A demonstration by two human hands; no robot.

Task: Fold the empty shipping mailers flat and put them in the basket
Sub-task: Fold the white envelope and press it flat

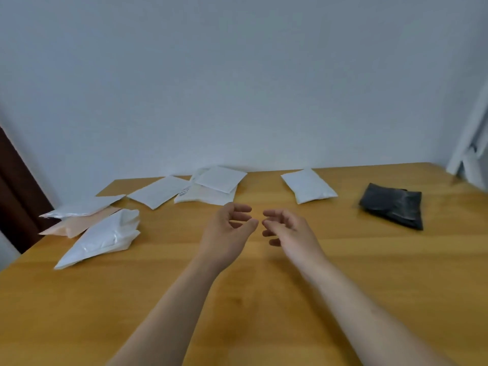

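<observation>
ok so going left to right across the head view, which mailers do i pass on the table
crumpled white plastic mailer → flat white rectangular mailer → square white padded mailer → puffy white pillow-shaped mailer → crumpled black plastic mailer. The overlapping ones at the far left and under the square one are left out.
</observation>
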